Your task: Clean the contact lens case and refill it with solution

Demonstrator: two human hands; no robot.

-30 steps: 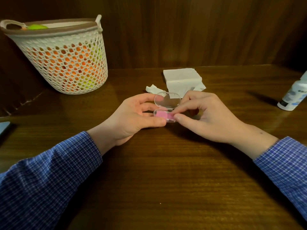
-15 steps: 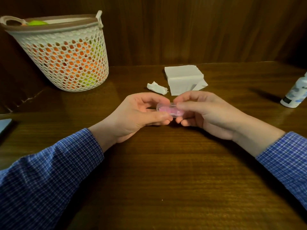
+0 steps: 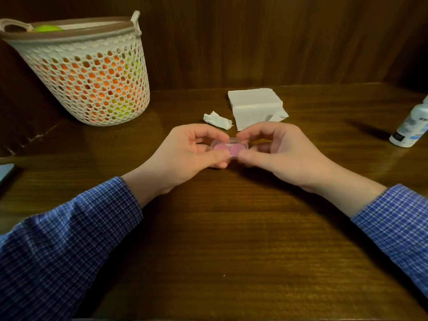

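Note:
A small clear contact lens case point(image 3: 229, 148) with a pink inside lies flat between both hands, just above the wooden table point(image 3: 231, 239); its clear lid is down. My left hand point(image 3: 185, 154) pinches its left end between thumb and fingers. My right hand point(image 3: 275, 151) pinches its right end the same way. A white solution bottle point(image 3: 411, 128) leans at the table's right edge, far from both hands. Behind the case lie a crumpled tissue scrap point(image 3: 217, 120) and a stack of folded white tissues point(image 3: 254, 107).
A white perforated basket point(image 3: 90, 72) with orange and green things inside stands at the back left. A dark wooden wall runs behind the table. A grey flat object point(image 3: 5, 171) pokes in at the left edge.
The case's clear lid stood up open a second ago; it now lies down on the pink base. Both hands have shifted to pinch the case at its ends.

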